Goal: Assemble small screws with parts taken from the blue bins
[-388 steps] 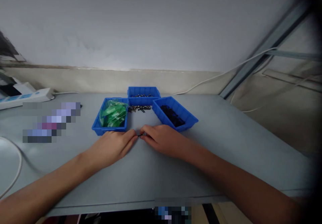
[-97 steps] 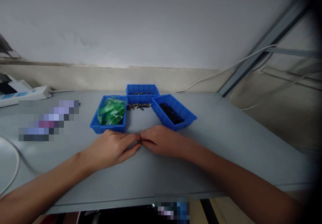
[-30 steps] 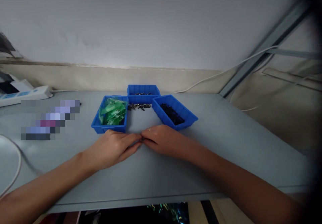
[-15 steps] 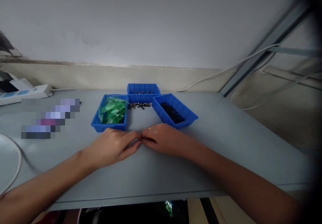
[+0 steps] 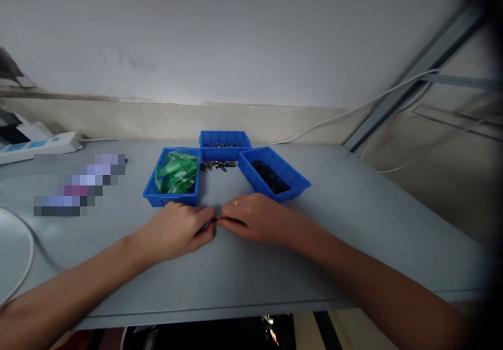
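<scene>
My left hand [image 5: 183, 230] and my right hand [image 5: 251, 218] meet tip to tip over the grey table, in front of the blue bins. Both are closed in a pinch on a small dark piece [image 5: 216, 219], thin and mostly hidden by the fingertips; its kind cannot be made out. Just beyond my left hand stands a blue bin [image 5: 157, 199] of green pieces in clear plastic [image 5: 177, 172]. Past my right hand, another blue bin [image 5: 296, 179] holds black small parts [image 5: 271, 177]. Screw-like metal parts [image 5: 218, 165] lie loose between the bins.
A third blue bin [image 5: 226, 153] with metal parts stands at the back, near the wall. On the left are a white power strip [image 5: 58, 143], a blurred-out object [image 5: 80, 185] and a white cable [image 5: 29, 250]. A metal frame post [image 5: 387, 96] rises at the right.
My left fingertips have drawn slightly left, leaving a small gap between the hands where the dark piece shows. My right hand has barely moved. The bins are unchanged.
</scene>
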Demonstrator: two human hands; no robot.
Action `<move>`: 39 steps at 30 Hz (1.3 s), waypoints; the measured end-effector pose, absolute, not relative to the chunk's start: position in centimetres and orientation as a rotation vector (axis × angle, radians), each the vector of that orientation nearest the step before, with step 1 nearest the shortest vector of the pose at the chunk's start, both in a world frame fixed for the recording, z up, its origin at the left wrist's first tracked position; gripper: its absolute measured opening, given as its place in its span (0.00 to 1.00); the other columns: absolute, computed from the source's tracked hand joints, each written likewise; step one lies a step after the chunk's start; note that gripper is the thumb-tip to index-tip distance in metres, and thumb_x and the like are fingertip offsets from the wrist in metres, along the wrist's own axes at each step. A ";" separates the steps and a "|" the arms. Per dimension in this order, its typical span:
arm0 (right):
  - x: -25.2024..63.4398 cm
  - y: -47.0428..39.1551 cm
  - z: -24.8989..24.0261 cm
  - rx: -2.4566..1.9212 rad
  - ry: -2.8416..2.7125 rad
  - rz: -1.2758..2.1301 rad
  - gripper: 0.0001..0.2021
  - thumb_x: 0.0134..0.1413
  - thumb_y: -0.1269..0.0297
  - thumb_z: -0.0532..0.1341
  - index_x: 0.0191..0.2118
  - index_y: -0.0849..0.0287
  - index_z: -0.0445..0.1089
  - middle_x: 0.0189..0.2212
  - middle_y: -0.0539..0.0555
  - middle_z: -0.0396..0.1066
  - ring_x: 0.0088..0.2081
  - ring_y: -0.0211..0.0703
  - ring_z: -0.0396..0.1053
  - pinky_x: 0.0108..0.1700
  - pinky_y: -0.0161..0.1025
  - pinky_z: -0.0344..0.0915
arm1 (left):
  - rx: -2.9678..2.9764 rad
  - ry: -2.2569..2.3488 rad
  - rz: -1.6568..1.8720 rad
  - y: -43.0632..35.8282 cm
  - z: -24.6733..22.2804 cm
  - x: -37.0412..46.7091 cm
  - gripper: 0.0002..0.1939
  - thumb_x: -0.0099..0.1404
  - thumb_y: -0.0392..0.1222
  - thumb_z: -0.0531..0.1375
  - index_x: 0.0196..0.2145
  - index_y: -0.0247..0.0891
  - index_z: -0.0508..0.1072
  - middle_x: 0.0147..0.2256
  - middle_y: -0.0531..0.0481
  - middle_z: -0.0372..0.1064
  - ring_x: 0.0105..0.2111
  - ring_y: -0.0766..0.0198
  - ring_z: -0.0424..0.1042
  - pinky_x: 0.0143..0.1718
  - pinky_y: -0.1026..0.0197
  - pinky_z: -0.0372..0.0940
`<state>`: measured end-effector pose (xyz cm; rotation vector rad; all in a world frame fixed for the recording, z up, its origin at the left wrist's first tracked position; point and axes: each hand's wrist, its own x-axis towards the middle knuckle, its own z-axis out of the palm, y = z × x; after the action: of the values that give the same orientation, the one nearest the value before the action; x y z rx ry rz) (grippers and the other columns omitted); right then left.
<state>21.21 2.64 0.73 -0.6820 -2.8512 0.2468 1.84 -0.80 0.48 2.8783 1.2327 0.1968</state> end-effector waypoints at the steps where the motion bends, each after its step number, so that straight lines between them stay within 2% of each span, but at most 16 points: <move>1: 21.2 2.6 0.8 -0.674 -2.852 0.243 0.11 0.58 0.63 0.51 0.28 0.61 0.65 0.24 0.50 0.67 0.27 0.36 0.63 0.30 0.34 0.52 | 2.873 1.215 0.207 -0.8 0.5 1.9 0.10 0.63 0.39 0.48 0.28 0.36 0.65 0.21 0.54 0.66 0.20 0.67 0.67 0.18 0.65 0.50; 9: 21.0 2.5 1.2 -0.692 -2.873 0.202 0.11 0.58 0.64 0.52 0.28 0.61 0.66 0.23 0.50 0.67 0.27 0.36 0.63 0.29 0.34 0.53 | 2.865 1.197 0.189 -0.8 0.4 1.9 0.10 0.64 0.40 0.48 0.29 0.36 0.65 0.23 0.53 0.68 0.21 0.67 0.67 0.19 0.64 0.51; 16: 21.1 2.5 1.1 -0.716 -2.838 0.240 0.10 0.58 0.64 0.51 0.31 0.61 0.66 0.26 0.51 0.69 0.29 0.37 0.65 0.31 0.34 0.55 | 2.868 1.183 0.212 -0.8 0.2 1.7 0.09 0.64 0.40 0.49 0.29 0.36 0.66 0.23 0.53 0.68 0.21 0.65 0.68 0.19 0.64 0.52; 30: 21.1 2.6 0.5 -0.636 -2.825 0.189 0.10 0.58 0.64 0.51 0.30 0.61 0.65 0.25 0.51 0.68 0.28 0.38 0.64 0.31 0.34 0.55 | 2.866 1.217 0.152 -0.8 0.3 1.8 0.09 0.64 0.40 0.48 0.30 0.37 0.65 0.24 0.54 0.68 0.23 0.65 0.69 0.20 0.65 0.53; 39: 21.1 2.5 0.8 -0.641 -2.821 0.167 0.10 0.58 0.64 0.51 0.29 0.61 0.65 0.24 0.51 0.67 0.27 0.37 0.63 0.30 0.34 0.54 | 2.873 1.207 0.213 -0.8 0.4 1.8 0.11 0.64 0.40 0.47 0.28 0.36 0.65 0.21 0.54 0.66 0.20 0.67 0.66 0.19 0.64 0.50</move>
<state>21.13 2.52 0.83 -0.6407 -2.8211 0.1672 1.82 -0.82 0.45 2.8726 1.2066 0.2130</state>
